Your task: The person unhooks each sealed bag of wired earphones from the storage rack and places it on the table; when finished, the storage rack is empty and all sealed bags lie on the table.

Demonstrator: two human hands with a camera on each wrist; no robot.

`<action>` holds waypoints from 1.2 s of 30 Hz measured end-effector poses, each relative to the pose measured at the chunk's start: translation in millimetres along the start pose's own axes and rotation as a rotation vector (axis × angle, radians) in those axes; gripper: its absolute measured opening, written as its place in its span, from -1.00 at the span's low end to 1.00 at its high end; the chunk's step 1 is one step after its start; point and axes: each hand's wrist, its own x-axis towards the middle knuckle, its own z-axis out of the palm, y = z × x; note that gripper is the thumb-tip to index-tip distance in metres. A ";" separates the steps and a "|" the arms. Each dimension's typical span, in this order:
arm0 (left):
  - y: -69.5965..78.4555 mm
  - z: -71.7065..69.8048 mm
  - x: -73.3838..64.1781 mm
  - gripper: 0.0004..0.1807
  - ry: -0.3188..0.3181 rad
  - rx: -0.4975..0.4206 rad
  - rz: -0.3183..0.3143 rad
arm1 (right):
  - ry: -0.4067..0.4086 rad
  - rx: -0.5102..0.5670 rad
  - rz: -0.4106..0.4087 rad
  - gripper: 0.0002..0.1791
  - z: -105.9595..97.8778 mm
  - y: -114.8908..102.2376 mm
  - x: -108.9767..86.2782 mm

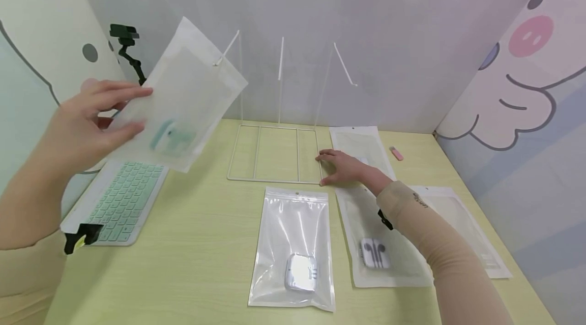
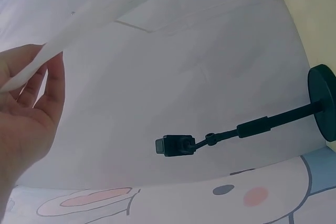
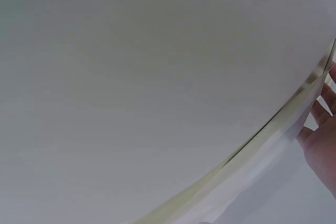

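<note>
My left hand [image 1: 93, 121] pinches a white zip pouch [image 1: 197, 76] by its lower left edge, fingers on one side and thumb on the other. A teal item [image 1: 173, 137] shows faintly through the pouch. Its raised upper end overlaps the left hook [image 1: 227, 46] of a white wire rack [image 1: 274, 181]; whether the hook passes through the pouch cannot be made out. In the left wrist view the pouch [image 2: 79, 24] appears nearly edge-on. My right hand [image 1: 343, 167] rests with spread fingers at the right side of the rack's base, touching its bar.
Pouches with earphone cases [image 1: 301, 272] lie in front and right; another pouch [image 1: 467, 223] lies farther right. A pink-and-grey stick [image 1: 396, 153] is at the back right. A green-keyed keyboard [image 1: 125, 203] and a black stand [image 1: 133, 60] occupy the left. Walls close the back and sides.
</note>
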 end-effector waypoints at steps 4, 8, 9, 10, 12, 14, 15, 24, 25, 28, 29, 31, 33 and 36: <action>4.2 -4.9 -4.7 -0.35 -0.006 0.005 -0.001 | 0.000 -0.006 0.001 -0.07 0.2 0.3 0.0; 8.0 -8.6 -8.2 -0.34 -0.018 0.017 0.011 | 0.002 -0.005 -0.002 -0.05 0.0 0.6 -0.2; 8.7 -9.4 -8.9 -0.33 -0.021 0.015 0.011 | 0.002 -0.004 -0.003 -0.04 -0.1 0.7 -0.2; 9.5 -10.1 -9.7 -0.33 -0.024 0.018 0.011 | 0.003 -0.002 -0.004 -0.04 -0.2 0.8 -0.3; 10.9 -11.4 -11.0 -0.32 -0.026 0.019 0.006 | 0.004 -0.001 -0.005 -0.04 -0.3 0.9 -0.3; 12.4 -12.4 -12.4 -0.31 -0.021 0.016 0.007 | 0.003 -0.003 -0.006 -0.05 -0.3 0.8 -0.3; 13.2 -13.0 -13.1 -0.31 -0.020 0.012 0.004 | 0.002 -0.005 -0.006 -0.06 -0.2 0.7 -0.2; 20.6 -18.5 -17.0 -0.35 -0.022 0.025 0.009 | -0.002 -0.009 -0.005 -0.06 0.0 -0.3 -0.1; 21.2 -18.8 -17.4 -0.35 -0.023 0.022 0.013 | -0.001 -0.010 -0.006 -0.06 -0.2 -0.3 -0.3; 22.9 -20.2 -19.0 -0.37 -0.013 0.012 0.024 | 0.002 -0.012 -0.007 -0.06 -0.3 -0.2 -0.3; 23.6 -20.8 -19.5 -0.37 -0.010 0.010 0.024 | 0.003 -0.011 -0.007 -0.06 -0.4 -0.1 -0.3; 24.5 -22.0 -20.4 -0.36 -0.002 0.011 0.018 | 0.004 -0.010 -0.008 -0.06 -0.4 0.0 -0.3; 25.3 -22.9 -20.9 -0.36 0.002 0.022 0.011 | 0.002 -0.007 -0.008 -0.06 -0.3 0.3 -0.2; 25.0 -23.6 -21.7 -0.35 -0.002 0.022 0.017 | 0.000 -0.001 -0.009 -0.06 0.0 0.8 -0.3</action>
